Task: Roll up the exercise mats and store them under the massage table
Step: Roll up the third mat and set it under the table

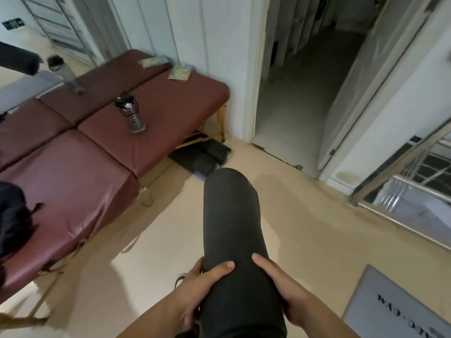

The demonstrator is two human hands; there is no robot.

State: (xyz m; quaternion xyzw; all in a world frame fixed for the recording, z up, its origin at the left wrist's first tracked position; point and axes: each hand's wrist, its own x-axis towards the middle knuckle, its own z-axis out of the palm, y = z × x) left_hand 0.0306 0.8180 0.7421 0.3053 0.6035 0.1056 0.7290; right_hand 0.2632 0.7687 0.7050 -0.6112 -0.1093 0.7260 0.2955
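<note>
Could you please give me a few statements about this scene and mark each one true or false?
1. The left hand and the right hand both grip the rolled black mat. True.
2. The massage table is covered in blue. False: its cover is maroon.
3. Dark stored mats already lie on the floor under the table's far end. True.
4. Nothing stands on the massage table. False: a dark bottle stands on it.
5. The doorway beside the table is closed off. False: it is open, with a dim room beyond.
</note>
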